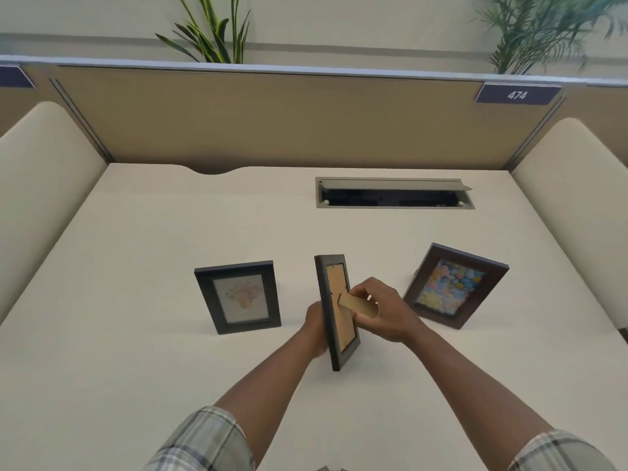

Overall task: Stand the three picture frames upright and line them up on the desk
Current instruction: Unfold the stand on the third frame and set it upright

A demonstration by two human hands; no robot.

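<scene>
Three picture frames are on the cream desk (136,334). A black frame with a pale flower print (239,297) stands upright at the left. A brown frame with a colourful print (455,286) stands at the right, turned at an angle. Between them I hold a dark frame (334,331) edge-on, its brown cardboard back facing right. My left hand (314,329) grips it from the left, mostly hidden behind it. My right hand (382,309) pinches the cardboard stand flap (356,305), which is pulled out from the back.
An open grey cable hatch (394,192) is set into the desk at the back right. A tan partition (272,120) closes off the far side, with cream side panels left and right. Plants rise behind the partition.
</scene>
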